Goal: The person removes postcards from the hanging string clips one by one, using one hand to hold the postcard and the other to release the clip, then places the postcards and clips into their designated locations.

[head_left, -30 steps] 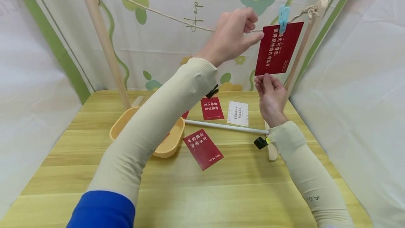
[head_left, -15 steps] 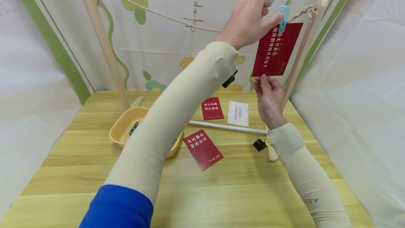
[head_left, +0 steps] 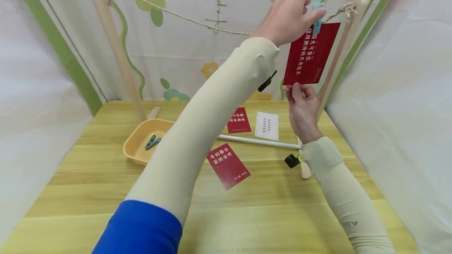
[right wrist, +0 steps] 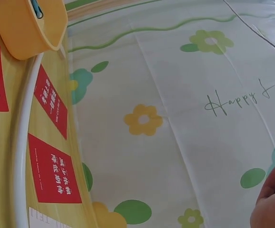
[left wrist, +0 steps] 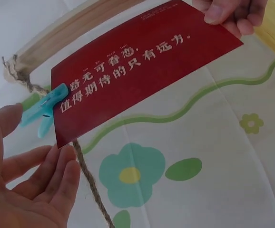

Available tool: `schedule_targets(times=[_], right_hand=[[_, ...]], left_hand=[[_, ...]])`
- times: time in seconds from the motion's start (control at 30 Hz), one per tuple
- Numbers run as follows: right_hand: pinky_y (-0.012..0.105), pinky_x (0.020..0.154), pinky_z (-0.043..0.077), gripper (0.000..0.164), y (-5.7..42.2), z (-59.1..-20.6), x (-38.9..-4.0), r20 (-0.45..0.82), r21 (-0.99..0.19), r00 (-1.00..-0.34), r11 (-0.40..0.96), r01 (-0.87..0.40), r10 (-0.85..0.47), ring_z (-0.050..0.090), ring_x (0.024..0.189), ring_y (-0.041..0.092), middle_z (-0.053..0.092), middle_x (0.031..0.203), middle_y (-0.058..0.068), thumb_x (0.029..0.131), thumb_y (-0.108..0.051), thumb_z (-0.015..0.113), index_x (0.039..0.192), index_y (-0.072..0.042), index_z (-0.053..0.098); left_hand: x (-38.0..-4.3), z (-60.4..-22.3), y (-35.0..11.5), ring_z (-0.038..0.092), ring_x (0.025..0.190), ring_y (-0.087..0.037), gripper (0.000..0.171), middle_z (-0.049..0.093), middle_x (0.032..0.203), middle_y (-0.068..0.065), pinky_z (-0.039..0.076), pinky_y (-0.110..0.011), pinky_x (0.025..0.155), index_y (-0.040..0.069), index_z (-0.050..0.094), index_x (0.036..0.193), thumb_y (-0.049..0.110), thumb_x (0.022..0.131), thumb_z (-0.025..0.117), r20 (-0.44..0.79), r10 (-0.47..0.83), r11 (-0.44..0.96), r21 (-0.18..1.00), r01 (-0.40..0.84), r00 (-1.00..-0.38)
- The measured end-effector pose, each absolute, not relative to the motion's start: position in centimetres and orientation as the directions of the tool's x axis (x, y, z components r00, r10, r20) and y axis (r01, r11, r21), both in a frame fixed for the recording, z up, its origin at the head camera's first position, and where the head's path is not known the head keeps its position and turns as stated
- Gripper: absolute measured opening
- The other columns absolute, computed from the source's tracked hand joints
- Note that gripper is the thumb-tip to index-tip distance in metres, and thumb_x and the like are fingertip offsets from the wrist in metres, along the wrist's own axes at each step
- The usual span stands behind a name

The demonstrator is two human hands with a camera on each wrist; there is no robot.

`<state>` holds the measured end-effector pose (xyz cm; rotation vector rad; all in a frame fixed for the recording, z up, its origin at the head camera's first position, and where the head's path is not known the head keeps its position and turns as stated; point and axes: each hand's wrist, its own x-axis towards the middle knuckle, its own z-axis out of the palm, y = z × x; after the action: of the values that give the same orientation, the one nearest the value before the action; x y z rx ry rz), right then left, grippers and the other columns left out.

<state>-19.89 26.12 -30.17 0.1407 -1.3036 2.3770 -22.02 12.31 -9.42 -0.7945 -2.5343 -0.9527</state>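
Note:
A red card [head_left: 310,56] with pale lettering hangs at the right end of a twine line [head_left: 183,19]. A light-blue clothespin [left wrist: 44,109] sits on its top edge. My right hand [head_left: 304,107] pinches the card's bottom edge between thumb and fingers, as the left wrist view also shows. My left hand [head_left: 287,15] is up at the line with fingers loosely bent. Its thumb [left wrist: 9,118] is at the clothespin's handles, and the other fingertips lie right by the card's upper corner. Only part of the right hand shows in the right wrist view.
Two wooden posts [head_left: 114,46] carry the line, joined low down by a white rod [head_left: 261,141]. A yellow basket [head_left: 131,148] holds a dark green clothespin [head_left: 153,142]. Red cards [head_left: 228,166] and a white card [head_left: 267,126] lie on the wooden table [head_left: 268,214].
My left hand has moved right and up along the line to the blue clothespin. My right hand keeps hold of the card's bottom edge, nearly still.

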Motion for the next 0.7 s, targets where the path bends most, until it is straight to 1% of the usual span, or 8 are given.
schedule_targets(times=[0.17,0.27,0.37,0.43,0.53,0.6,0.7], right_hand=[[0.025,0.094,0.058,0.017,25.97,-29.94,-19.67,0.284,-0.78,-0.907,-0.475,-0.407,0.312,0.069,0.095,0.017,0.073,0.1,0.007,0.098,-0.016,0.069,0.109,-0.004,0.065],[0.027,0.097,0.057,0.017,25.77,-29.88,-19.53,0.281,-0.787,-0.909,-0.468,-0.403,0.309,0.068,0.096,0.018,0.072,0.101,0.007,0.097,-0.017,0.069,0.109,-0.005,0.065],[0.027,0.097,0.057,0.017,25.67,-29.9,-19.48,0.28,-0.781,-0.908,-0.477,-0.403,0.311,0.068,0.095,0.018,0.071,0.101,0.008,0.097,-0.016,0.07,0.109,-0.005,0.065],[0.027,0.096,0.057,0.016,25.62,-29.95,-19.51,0.285,-0.778,-0.906,-0.477,-0.41,0.314,0.068,0.094,0.018,0.072,0.1,0.008,0.097,-0.015,0.069,0.108,-0.005,0.065],[0.026,0.094,0.058,0.014,25.57,-30.03,-19.59,0.294,-0.773,-0.902,-0.477,-0.418,0.315,0.069,0.092,0.017,0.072,0.098,0.007,0.098,-0.015,0.069,0.107,-0.005,0.065],[0.026,0.093,0.058,0.013,25.53,-30.04,-19.6,0.297,-0.771,-0.902,-0.479,-0.42,0.313,0.068,0.091,0.017,0.072,0.097,0.007,0.098,-0.014,0.068,0.107,-0.005,0.065],[0.025,0.092,0.058,0.013,25.47,-30.01,-19.59,0.3,-0.776,-0.901,-0.47,-0.421,0.312,0.068,0.091,0.017,0.072,0.097,0.006,0.099,-0.014,0.068,0.107,-0.006,0.065]], left_hand=[[-22.12,-8.89,12.68,0.038,0.067,-0.006,0.043,0.037,0.078,0.004,0.035,-0.018,0.067,0.017,0.037,0.082,0.045,0.108,0.056,0.421,0.392,0.592,0.566,0.574,-0.818],[-22.18,-8.71,12.75,0.041,0.068,-0.006,0.042,0.041,0.074,0.005,0.037,-0.018,0.068,0.016,0.04,0.081,0.044,0.108,0.055,0.416,0.391,0.573,0.588,0.57,-0.821],[-22.22,-8.71,12.67,0.044,0.071,-0.006,0.039,0.045,0.075,0.005,0.04,-0.018,0.071,0.017,0.046,0.082,0.044,0.108,0.055,0.419,0.387,0.552,0.608,0.57,-0.822],[-22.23,-8.79,12.57,0.046,0.075,-0.006,0.034,0.049,0.078,0.006,0.042,-0.019,0.074,0.017,0.053,0.086,0.042,0.108,0.056,0.422,0.376,0.534,0.628,0.565,-0.825],[-22.17,-8.91,12.36,0.049,0.082,-0.006,0.026,0.055,0.086,0.008,0.045,-0.019,0.078,0.017,0.063,0.097,0.04,0.108,0.057,0.419,0.357,0.511,0.661,0.55,-0.835],[-22.1,-8.93,12.26,0.05,0.085,-0.006,0.025,0.057,0.089,0.008,0.046,-0.019,0.079,0.016,0.068,0.103,0.039,0.107,0.058,0.419,0.344,0.496,0.679,0.542,-0.84],[-21.95,-8.9,12.17,0.05,0.085,-0.006,0.025,0.058,0.09,0.007,0.046,-0.019,0.079,0.016,0.071,0.106,0.038,0.106,0.06,0.415,0.33,0.48,0.7,0.529,-0.848]])
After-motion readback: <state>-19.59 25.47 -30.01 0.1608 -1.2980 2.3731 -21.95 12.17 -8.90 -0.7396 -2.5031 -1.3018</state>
